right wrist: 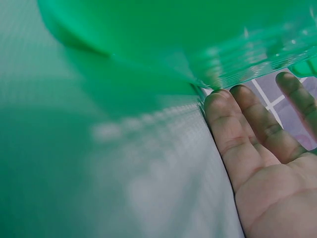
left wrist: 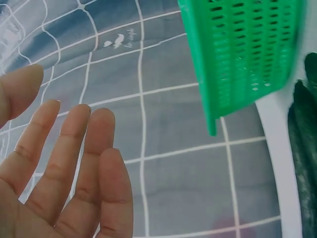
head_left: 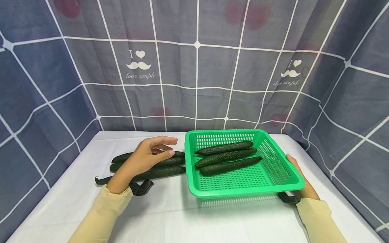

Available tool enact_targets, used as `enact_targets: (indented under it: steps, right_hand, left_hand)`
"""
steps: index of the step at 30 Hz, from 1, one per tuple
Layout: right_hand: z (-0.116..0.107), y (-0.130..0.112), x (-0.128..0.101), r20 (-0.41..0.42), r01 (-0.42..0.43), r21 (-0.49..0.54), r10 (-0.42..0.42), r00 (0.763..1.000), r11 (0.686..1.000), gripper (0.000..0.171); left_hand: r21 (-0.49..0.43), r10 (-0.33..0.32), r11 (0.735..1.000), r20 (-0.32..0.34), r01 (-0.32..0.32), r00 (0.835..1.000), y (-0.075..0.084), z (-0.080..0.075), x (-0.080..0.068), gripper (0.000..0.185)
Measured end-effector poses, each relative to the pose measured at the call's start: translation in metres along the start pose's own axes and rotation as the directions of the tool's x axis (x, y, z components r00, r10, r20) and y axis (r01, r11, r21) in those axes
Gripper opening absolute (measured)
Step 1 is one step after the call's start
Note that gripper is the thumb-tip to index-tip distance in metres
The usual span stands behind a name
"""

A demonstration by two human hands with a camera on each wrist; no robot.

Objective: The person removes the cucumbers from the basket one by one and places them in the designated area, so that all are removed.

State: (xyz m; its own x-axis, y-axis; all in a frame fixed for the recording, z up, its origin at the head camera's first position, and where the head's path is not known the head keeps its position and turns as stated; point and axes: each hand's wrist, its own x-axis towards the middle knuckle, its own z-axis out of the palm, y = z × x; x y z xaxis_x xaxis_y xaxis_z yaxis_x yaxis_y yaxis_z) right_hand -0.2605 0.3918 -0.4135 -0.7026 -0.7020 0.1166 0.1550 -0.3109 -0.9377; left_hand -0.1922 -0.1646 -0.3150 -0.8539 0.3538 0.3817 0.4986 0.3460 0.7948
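Left hand [head_left: 143, 158] hovering, fingers [left wrist: 74, 148] spread, over stiff, firm, bumpy-skinned cucumbers [head_left: 158, 167] at nine o'clock of light basket [head_left: 273, 165]; best gripped mid-length; right hand [head_left: 299, 179] flat beneath rim.

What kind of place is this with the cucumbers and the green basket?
Probably a small set made for filming, not a real kitchen. A checked grey curtain hangs on three sides of a table with a white cloth. On it are only a green basket and cucumbers, and the person's left hand and right hand.
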Motion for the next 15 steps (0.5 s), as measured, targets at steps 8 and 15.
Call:
enact_targets:
  steps: [8,15]
  right_hand:
    - [-0.002,0.001,0.0,0.013,0.015,0.066,-0.016,1.0,0.998,0.079]
    - [-0.002,0.001,0.0,-0.004,0.025,0.026,-0.025,1.0,0.999,0.079]
  left_hand:
    - [-0.022,0.045,0.999,0.015,-0.044,0.999,0.016,0.005,0.015,0.036]
    - [-0.04,0.078,0.996,0.036,-0.077,0.996,0.029,0.012,0.028,0.039]
